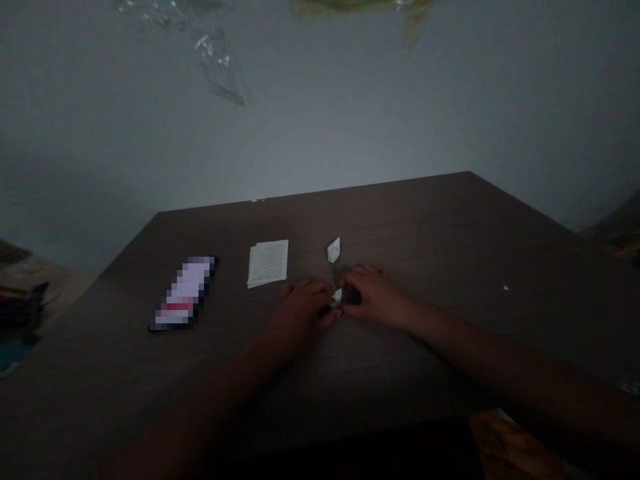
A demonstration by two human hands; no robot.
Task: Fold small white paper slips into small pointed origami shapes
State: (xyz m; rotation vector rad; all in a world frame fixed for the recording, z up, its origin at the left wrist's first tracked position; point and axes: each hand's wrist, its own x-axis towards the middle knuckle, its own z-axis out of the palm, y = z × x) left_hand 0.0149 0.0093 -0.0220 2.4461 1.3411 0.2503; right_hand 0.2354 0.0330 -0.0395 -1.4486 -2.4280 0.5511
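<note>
Between my two hands is a small folded piece of white paper (338, 296), low over the dark wooden table (425, 227). My left hand (306, 308) is closed on its left side, thumb and fingers curled in. My right hand (373, 295) pinches it from the right. Much of the paper is hidden by the fingers. Just beyond the hands lies another folded paper piece (333, 251), pointed in shape. A stack of printed paper sheets (269, 263) rests to the left of it.
A phone (185, 293) with a lit, blurred screen lies on the left of the table. A tiny white scrap (505, 288) is on the right. The grey wall (350, 120) stands behind the far edge, with clear plastic (220, 67) on it. The room is dim.
</note>
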